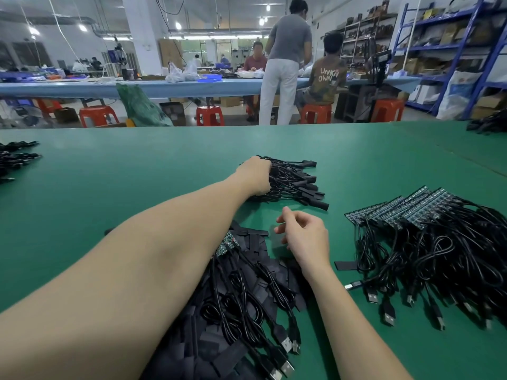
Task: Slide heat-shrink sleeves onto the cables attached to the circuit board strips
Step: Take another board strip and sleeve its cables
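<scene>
Left hand (256, 175) is out at the far pile of sleeved cables (295, 182), fingers curled into the black tangle and gripping it. This looks like finished work being set down or tidied. Right hand (303, 237) hovers over the green counter (137, 174), fingers loosely bent and apart, holding nothing I can make out; a faint blur sits under the fingertips, too unclear to call.

Near and between the forearms lies a heap of flat black heat-shrink sleeves (255, 234) mixed with cables, one bare board strip (227, 242) peeking out beside the left forearm. On the right, the unsleeved stock: a fanned row of circuit board strips (397, 207) with their cables (439, 259) trailing near, USB plugs toward the counter's near edge.

Next move, I'd say: let go of the far pile, pick one sleeve, take one cable by its plug end, and thread it.
</scene>
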### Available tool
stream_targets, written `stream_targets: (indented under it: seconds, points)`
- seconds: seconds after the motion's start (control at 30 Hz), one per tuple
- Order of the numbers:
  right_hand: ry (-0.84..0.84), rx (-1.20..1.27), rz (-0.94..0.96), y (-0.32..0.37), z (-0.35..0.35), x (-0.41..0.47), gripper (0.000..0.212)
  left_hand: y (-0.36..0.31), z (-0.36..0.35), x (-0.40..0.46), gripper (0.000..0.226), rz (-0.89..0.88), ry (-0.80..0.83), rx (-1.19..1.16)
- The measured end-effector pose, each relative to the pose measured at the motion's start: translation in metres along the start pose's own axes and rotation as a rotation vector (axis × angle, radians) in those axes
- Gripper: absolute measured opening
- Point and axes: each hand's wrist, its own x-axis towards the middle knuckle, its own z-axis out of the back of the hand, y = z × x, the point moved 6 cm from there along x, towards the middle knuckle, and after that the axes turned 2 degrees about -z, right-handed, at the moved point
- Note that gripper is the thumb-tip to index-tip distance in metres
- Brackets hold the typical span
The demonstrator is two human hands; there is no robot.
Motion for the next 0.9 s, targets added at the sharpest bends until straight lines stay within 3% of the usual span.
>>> stream_targets:
  seconds: [0.1,0.33,0.47,0.6,0.77,0.9]
  points:
    - [0.004,0.001,0.000,0.000,0.000,-0.001,0.036,0.006,-0.004,-0.003,0.011,-0.030,0.034,-0.025]
    - [0.011,0.015,0.002,0.002,0.001,-0.003,0.035,0.010,0.013,-0.030,0.014,-0.044,-0.117,-0.165]
    - [0.013,0.017,0.003,0.003,0.001,-0.004,0.034,0.004,0.026,-0.074,0.010,-0.041,-0.120,-0.324]
    - [0.039,-0.014,0.019,0.006,0.000,-0.006,0.031,0.018,0.035,-0.133,0.007,0.012,-0.238,-0.418]
    - [0.282,-0.285,0.075,0.020,-0.009,-0.007,0.021,0.041,0.031,-0.163,0.008,0.098,-0.210,-0.394]
    - [0.516,-0.303,0.077,0.036,-0.031,-0.026,0.021,0.049,0.031,-0.165,0.013,0.136,-0.279,-0.456]
